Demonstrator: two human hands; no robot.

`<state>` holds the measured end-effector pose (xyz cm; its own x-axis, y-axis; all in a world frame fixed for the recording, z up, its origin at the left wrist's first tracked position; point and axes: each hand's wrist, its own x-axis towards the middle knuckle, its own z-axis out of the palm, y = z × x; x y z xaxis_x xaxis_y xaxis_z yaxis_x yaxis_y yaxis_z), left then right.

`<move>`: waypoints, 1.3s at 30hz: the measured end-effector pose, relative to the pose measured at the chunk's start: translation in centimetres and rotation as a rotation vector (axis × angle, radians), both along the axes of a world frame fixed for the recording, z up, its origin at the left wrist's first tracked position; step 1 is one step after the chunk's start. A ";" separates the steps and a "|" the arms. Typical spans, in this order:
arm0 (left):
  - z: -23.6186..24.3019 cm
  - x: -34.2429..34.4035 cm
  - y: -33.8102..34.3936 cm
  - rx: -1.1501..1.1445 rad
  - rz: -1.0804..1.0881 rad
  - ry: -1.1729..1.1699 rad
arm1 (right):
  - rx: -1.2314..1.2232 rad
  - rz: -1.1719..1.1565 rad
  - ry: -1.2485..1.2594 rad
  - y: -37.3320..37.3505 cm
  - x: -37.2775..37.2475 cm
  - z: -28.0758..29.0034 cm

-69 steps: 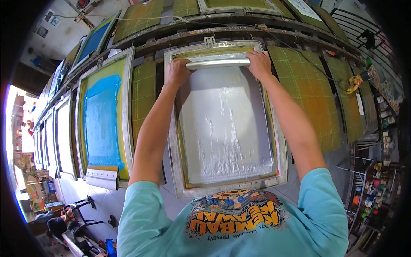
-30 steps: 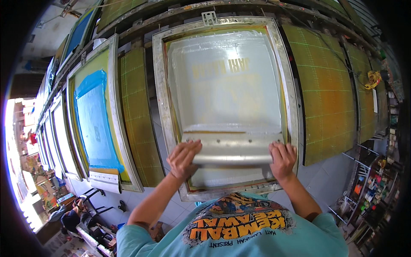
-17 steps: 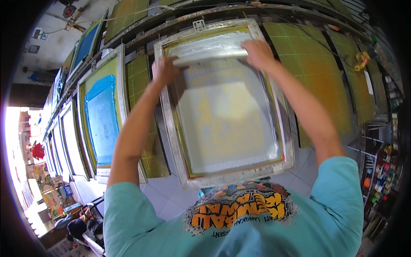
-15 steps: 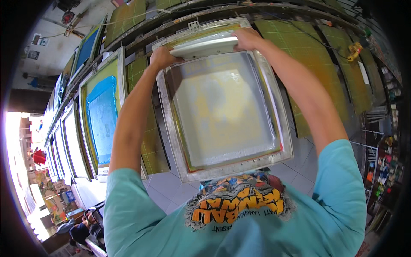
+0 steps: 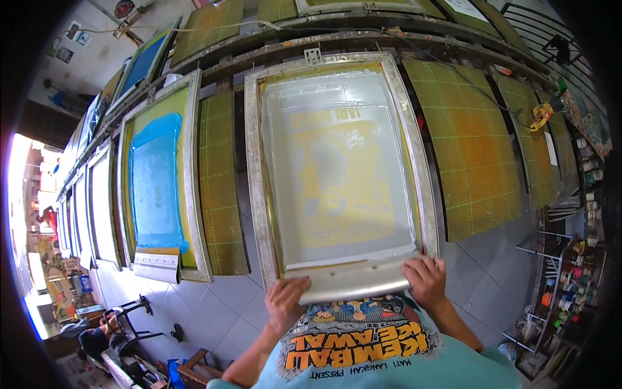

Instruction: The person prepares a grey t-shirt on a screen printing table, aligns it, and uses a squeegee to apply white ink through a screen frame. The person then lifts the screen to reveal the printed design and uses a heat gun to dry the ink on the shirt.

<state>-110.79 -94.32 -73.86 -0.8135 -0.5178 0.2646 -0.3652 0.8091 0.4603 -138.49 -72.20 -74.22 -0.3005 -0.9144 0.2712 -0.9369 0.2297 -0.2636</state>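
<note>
A wide silver squeegee (image 5: 356, 280) lies across the near end of a screen-printing frame (image 5: 254, 162), close to my shirt. My left hand (image 5: 287, 301) is closed around its left end, and my right hand (image 5: 424, 279) grips the right end. Beyond the squeegee, the screen's mesh (image 5: 340, 188) shows a pale grey film with a yellowish design through it. Whitish ink lines the mesh's right side and near edge. A small metal bracket (image 5: 313, 56) sits at the frame's far edge.
To the left, another framed screen (image 5: 155, 188) carries blue ink, with a second squeegee (image 5: 157, 262) at its near end. Grid-lined boards (image 5: 470, 149) flank my frame. Bottles crowd a rack (image 5: 576, 292) at the right. A stool (image 5: 133, 318) stands lower left, near a partly visible person.
Both hands have drawn the squeegee from the frame's far end to its near end, toward my body. The design beneath the mesh shows more sharply now.
</note>
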 end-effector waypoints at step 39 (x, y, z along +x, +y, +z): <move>0.8 -10.0 -15.2 -0.028 -0.104 -0.072 | 0.168 0.147 0.036 -11.0 -11.7 0.7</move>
